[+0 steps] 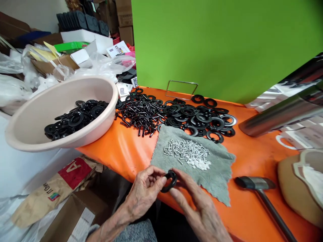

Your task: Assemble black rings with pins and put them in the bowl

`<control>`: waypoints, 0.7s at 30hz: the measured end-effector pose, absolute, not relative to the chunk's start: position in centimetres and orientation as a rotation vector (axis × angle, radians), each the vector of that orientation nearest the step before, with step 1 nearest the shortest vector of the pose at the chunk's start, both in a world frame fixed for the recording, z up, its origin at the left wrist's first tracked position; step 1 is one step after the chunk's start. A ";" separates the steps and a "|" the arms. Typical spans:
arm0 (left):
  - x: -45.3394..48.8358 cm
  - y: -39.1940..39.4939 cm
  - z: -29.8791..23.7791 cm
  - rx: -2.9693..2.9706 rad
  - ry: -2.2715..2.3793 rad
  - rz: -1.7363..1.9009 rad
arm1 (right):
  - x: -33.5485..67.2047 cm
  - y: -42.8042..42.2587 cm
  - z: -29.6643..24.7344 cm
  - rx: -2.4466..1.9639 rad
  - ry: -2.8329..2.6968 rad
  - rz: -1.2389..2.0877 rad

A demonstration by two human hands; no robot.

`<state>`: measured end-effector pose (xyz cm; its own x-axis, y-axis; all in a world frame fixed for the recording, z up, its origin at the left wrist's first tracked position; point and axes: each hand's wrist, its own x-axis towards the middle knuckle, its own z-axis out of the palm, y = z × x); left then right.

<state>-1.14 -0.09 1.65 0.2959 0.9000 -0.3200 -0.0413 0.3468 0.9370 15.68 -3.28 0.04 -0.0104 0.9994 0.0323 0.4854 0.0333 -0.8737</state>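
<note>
My left hand [143, 191] and my right hand [196, 208] hold a black plastic ring [171, 181] between their fingertips, just above the near edge of a grey microfibre cloth [214, 174]. A pile of small silver screws [186, 153] lies on that cloth, a little beyond my hands. Farther off, a heap of black screws [141, 114] and many black rings [199, 117] are spread on the orange table mat [131, 158]. A pale pink plastic basin [111, 104] at the left holds more black rings.
A hammer with a dark head [254, 183] lies on the mat at the right, beside a tan bowl-like object [290, 188] and below a steel cylinder [277, 114]. A wire frame [181, 89] stands against the green board [222, 43]. Cardboard boxes and plastic bags surround the left side.
</note>
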 end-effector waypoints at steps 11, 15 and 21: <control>-1.5 -1.1 1.9 1.090 1.026 0.862 | 14.0 -5.2 0.1 -1.516 -1.351 1.172; -2.0 -1.0 1.7 1.127 1.031 0.803 | 14.7 -5.4 0.0 -1.568 -1.404 1.199; -2.3 -0.9 1.5 1.110 0.994 0.774 | 14.1 -5.2 0.2 -1.581 -1.405 1.236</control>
<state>-2.27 -0.88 1.52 0.3761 0.8921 -0.2506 -0.0248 0.2800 0.9597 14.12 -5.20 0.23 -0.0331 0.9770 -0.2105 0.3330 -0.1878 -0.9240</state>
